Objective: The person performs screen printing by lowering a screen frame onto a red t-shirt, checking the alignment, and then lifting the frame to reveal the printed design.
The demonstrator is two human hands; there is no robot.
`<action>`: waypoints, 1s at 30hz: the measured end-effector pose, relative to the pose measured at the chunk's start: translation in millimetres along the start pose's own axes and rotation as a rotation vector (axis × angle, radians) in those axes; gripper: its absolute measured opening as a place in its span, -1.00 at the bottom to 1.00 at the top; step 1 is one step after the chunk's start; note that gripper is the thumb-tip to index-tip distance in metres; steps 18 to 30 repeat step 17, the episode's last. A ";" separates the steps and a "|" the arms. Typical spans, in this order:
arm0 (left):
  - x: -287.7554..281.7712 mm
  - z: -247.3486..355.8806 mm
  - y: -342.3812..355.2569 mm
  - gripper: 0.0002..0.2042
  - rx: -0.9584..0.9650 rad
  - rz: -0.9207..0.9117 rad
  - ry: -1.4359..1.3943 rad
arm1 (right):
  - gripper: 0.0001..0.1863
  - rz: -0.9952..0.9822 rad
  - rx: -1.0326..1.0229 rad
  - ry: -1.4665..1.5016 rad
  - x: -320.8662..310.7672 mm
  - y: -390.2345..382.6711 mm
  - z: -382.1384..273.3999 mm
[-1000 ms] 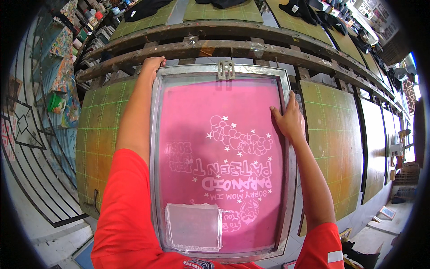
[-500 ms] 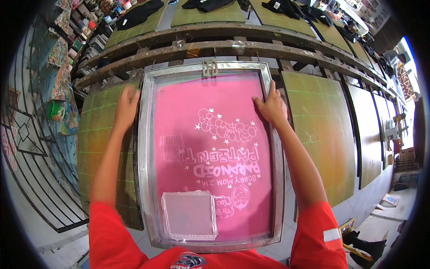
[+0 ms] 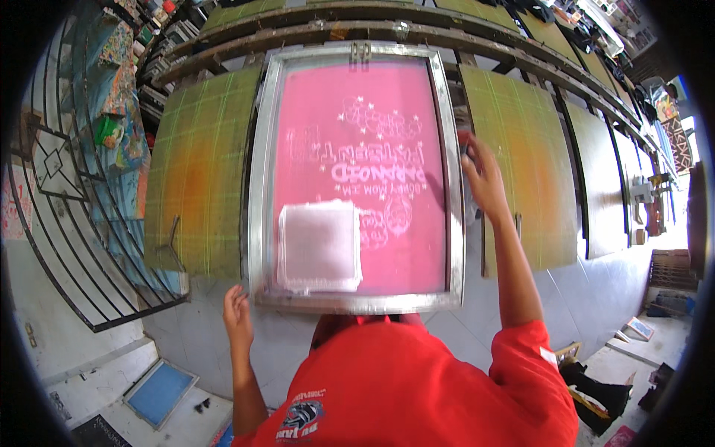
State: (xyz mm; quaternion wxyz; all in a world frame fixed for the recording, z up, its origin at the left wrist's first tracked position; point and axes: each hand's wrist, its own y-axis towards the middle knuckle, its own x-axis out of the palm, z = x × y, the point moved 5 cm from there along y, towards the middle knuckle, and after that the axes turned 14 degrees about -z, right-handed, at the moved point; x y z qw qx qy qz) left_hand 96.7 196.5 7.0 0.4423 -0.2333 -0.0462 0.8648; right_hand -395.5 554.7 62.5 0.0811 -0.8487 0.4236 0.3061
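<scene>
Right hand (image 3: 482,177) grips the right rail of the screen frame (image 3: 356,302), fingers curled over the metal edge at about mid-height, right of centre in the picture. Left hand (image 3: 238,314) is open with fingers loosely spread, just below and beside the frame's lower left corner; whether it touches the rail I cannot tell, and it holds nothing.

The frame fills the middle of the picture, its pink mesh (image 3: 357,134) carrying a pale mirrored design and a whitish square patch (image 3: 319,246) at lower left. A hinge clamp (image 3: 360,52) sits at the top rail, against the wooden beam (image 3: 298,33) across the upper edge. Yellow-green pallets (image 3: 197,171) flank it left and right (image 3: 514,156), with more running off to the upper right. A red shirt (image 3: 417,387) fills the bottom centre; a blue screen (image 3: 159,391) lies on the floor at lower left.

By my judgement the step is handling the screen on its hinge, swinging or seating it. Its near rail looks blurred, which suggests it is not at rest. A next move would call for both hands on opposite rails, so it travels level and does not twist at the clamp.
</scene>
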 end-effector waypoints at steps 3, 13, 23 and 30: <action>18.3 -11.0 5.4 -0.62 0.042 0.000 -0.008 | -0.49 0.050 0.232 0.115 18.8 -134.1 -6.7; 39.4 -26.2 62.7 -0.63 0.064 -0.075 -0.348 | -0.58 0.358 0.516 0.743 116.5 -281.0 30.0; 44.7 -30.5 67.8 -0.64 0.055 -0.122 -0.435 | -0.55 0.476 0.412 0.797 123.9 -276.2 31.1; 44.7 -30.5 67.8 -0.64 0.055 -0.122 -0.435 | -0.55 0.476 0.412 0.797 123.9 -276.2 31.1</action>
